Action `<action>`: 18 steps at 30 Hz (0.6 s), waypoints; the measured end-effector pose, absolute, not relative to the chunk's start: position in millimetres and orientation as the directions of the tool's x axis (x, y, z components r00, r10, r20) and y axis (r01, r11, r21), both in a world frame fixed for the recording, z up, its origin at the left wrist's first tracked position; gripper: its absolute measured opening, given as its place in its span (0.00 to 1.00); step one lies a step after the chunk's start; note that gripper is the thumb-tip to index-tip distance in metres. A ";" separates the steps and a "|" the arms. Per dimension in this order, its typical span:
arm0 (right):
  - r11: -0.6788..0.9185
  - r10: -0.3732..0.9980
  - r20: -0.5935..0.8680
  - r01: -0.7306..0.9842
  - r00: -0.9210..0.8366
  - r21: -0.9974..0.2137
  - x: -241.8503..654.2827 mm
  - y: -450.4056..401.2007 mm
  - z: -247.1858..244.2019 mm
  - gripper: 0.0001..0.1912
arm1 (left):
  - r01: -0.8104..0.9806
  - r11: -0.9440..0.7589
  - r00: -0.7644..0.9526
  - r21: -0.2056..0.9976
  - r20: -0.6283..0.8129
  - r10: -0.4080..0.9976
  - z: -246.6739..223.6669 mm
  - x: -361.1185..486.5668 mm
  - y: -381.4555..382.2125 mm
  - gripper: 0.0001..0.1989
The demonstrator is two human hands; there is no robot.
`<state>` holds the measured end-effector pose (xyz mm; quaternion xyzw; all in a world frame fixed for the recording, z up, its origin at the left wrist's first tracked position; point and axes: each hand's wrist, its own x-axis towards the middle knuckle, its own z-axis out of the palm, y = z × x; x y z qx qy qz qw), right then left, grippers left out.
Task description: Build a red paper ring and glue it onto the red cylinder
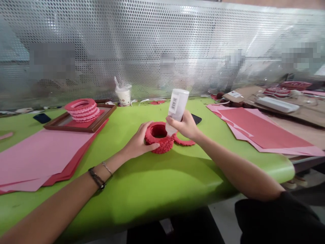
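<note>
On the green table stands a stack of red scalloped paper rings. My left hand is wrapped round its left side, with the thumb along the front. My right hand grips a translucent white glue bottle with a barcode label. The bottle is tipped upside down, its lower end at the right rim of the top ring; whether glue is flowing cannot be made out. A single red scalloped ring lies flat just right of the stack, partly hidden behind it.
A wooden frame holding a stack of pink and red rings lies left, beside pink sheets. Red and pink sheets lie right. Behind are a cup, a black phone and a perforated metal panel.
</note>
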<state>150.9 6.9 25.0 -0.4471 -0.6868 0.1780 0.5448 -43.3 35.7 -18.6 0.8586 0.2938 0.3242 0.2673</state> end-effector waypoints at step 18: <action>0.504 0.847 0.531 0.284 0.020 -0.816 146.4 5.8 20.6 0.10 | 0.319 -0.587 0.618 0.745 0.306 0.724 -18.8 -45.4 40.5 0.49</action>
